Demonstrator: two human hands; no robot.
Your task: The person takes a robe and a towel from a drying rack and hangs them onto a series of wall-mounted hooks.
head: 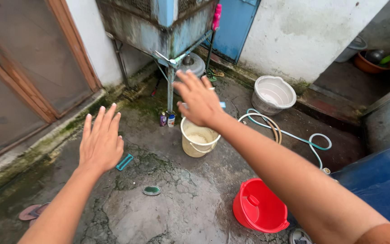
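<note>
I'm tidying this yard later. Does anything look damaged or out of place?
The concrete floor is cracked and mossy. A teal comb and a small round lid lie loose on it, near the left hand.

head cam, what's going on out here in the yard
A person stands on a wet concrete floor with both hands stretched out, fingers spread, holding nothing. The right hand hangs over a cream bucket; the left hand is above a small teal brush. A red bucket, a hose and a white basin sit nearby.
</note>
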